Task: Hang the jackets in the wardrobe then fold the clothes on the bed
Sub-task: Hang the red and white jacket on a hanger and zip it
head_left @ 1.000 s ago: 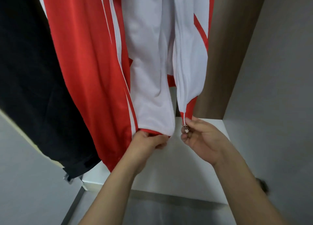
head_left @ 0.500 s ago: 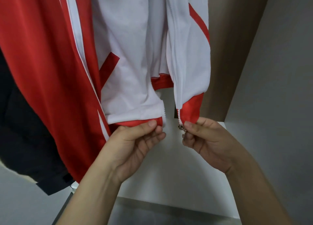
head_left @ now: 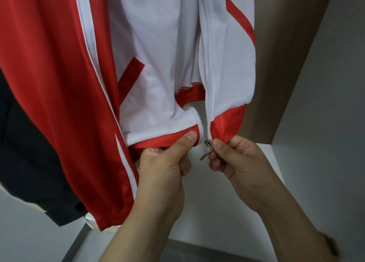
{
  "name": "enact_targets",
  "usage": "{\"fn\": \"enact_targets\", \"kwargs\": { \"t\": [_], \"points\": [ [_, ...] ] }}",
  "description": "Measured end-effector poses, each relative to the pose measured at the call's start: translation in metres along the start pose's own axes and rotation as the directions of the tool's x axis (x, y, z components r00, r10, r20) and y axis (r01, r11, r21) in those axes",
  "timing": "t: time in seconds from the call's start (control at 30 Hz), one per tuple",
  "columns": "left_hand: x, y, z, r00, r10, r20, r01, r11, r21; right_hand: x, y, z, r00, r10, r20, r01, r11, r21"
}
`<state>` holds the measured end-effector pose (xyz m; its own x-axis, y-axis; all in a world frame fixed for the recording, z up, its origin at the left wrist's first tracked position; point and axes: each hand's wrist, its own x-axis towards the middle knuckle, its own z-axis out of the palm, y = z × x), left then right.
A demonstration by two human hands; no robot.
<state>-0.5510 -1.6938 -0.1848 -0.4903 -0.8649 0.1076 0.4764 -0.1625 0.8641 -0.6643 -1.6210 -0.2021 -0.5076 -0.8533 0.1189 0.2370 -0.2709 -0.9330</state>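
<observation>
A red and white track jacket (head_left: 158,60) hangs in front of me inside the wardrobe, its front unzipped. My left hand (head_left: 167,163) pinches the red bottom hem of the left front panel beside the zipper teeth. My right hand (head_left: 239,161) pinches the red hem of the right panel, next to the metal zipper slider (head_left: 207,146), whose pull tab dangles down. The two hem ends are held close together, a narrow gap between them.
A dark jacket (head_left: 29,143) hangs to the left, partly behind the red sleeve (head_left: 59,103). A white wardrobe shelf (head_left: 217,212) lies below my hands. A brown side panel (head_left: 276,74) and a grey wall (head_left: 325,103) stand to the right.
The view has closed in on the jacket. My hands have brought the two bottom hem ends closer together, and the zipper slider now sits almost against the left panel's end.
</observation>
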Motion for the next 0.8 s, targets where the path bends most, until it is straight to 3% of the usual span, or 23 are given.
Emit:
{"fn": "enact_targets", "kwargs": {
  "t": [0.33,0.8],
  "points": [
    [0.000,0.003,0.000,1.000,-0.008,-0.013,0.007,0.995,-0.100,0.003,0.006,0.005,0.998,-0.031,-0.055,0.028,0.998,-0.055],
    [0.002,0.006,-0.004,0.990,-0.138,-0.012,0.130,0.959,-0.253,0.006,0.012,0.012,0.997,-0.065,-0.028,0.063,0.995,-0.074]
  ]
}}
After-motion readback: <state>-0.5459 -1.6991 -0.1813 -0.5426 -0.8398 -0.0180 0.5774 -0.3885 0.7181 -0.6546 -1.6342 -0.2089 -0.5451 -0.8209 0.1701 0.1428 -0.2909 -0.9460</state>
